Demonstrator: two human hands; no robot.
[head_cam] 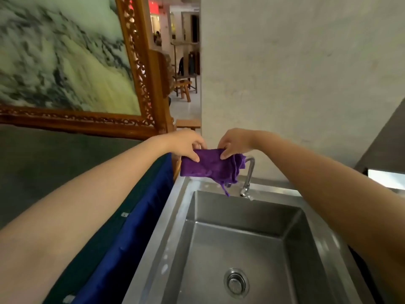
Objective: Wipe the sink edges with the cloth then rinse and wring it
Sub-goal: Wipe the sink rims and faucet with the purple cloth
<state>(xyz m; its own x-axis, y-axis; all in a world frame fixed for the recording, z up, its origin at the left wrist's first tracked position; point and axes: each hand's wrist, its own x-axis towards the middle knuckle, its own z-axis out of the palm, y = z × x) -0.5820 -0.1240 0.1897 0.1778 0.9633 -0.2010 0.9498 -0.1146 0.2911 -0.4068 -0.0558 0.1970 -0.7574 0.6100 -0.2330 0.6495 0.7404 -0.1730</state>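
A purple cloth (208, 166) hangs folded in the air above the far left corner of the steel sink (175, 211). My left hand (186, 144) pinches its upper left edge and my right hand (235, 142) pinches its upper right edge. A loose thread dangles from the cloth toward the basin. The bent metal tap (248, 176) stands just right of the cloth, partly hidden behind it. No water runs from it. The drain (236, 283) lies at the basin's near end.
A blue fabric (131, 227) hangs along the sink's left side. A carved wooden frame (151, 84) with a landscape picture leans at the left. A pale wall (295, 73) rises behind the tap. Wooden chairs stand in a far room.
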